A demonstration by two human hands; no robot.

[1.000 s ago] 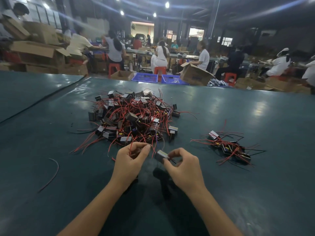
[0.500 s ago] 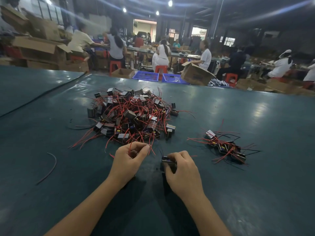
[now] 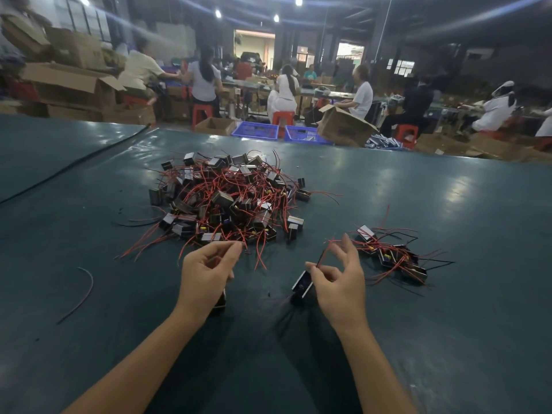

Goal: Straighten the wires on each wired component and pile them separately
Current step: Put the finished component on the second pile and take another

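We're at a dark green table (image 3: 454,204) in a dim factory hall. Past its far edge: blue crates (image 3: 254,130), an open cardboard box (image 3: 343,128), and people (image 3: 204,82) seated on red stools (image 3: 282,116). Stacked cartons (image 3: 71,85) far left. Ceiling lamps (image 3: 298,0) lit, bright doorway (image 3: 254,44) at back.

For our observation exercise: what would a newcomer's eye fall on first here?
The big tangle of black parts and red wires in the middle of the table. Then the right hand pinching a wire of one part, with a smaller pile to its right.
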